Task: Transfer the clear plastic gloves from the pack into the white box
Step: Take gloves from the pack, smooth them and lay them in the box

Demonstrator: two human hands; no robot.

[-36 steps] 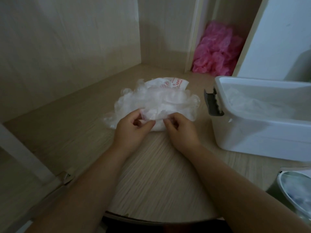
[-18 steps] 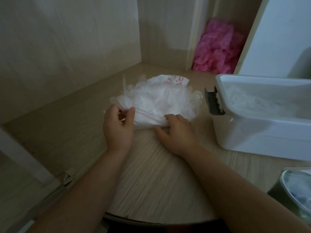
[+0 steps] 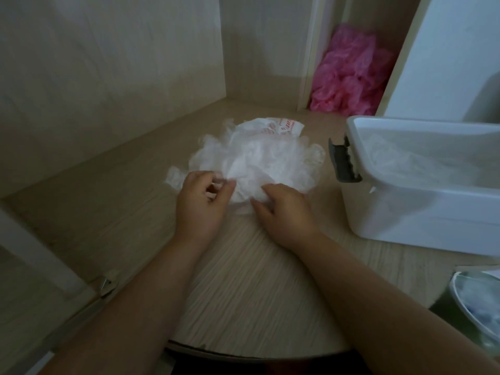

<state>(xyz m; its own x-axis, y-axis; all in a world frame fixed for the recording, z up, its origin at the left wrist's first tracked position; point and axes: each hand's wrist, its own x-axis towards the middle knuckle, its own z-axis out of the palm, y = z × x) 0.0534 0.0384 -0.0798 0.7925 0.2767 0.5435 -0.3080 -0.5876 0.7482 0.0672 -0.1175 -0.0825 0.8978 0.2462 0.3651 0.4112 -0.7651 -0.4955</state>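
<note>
A loose heap of clear plastic gloves [image 3: 259, 158] lies on the wooden surface, spilling from a crumpled pack with red print [image 3: 273, 127] at its far side. My left hand [image 3: 201, 204] pinches a bit of glove film at the heap's near left edge. My right hand [image 3: 284, 212] rests on the heap's near right edge, fingers curled into the plastic. The white box [image 3: 422, 212] stands open to the right, with a grey latch [image 3: 343, 161] facing the heap and some clear gloves [image 3: 400, 158] inside.
Pink plastic items [image 3: 351, 74] fill a gap at the back right. Wooden panels wall the left and back. A white panel [image 3: 454, 58] rises behind the box. A round container [image 3: 479, 301] sits at the lower right. The surface's curved front edge [image 3: 243, 353] is near me.
My left hand went out to the heap's left edge, then came back a little toward the middle. My right hand stayed on the near edge. The heap shifted slightly.
</note>
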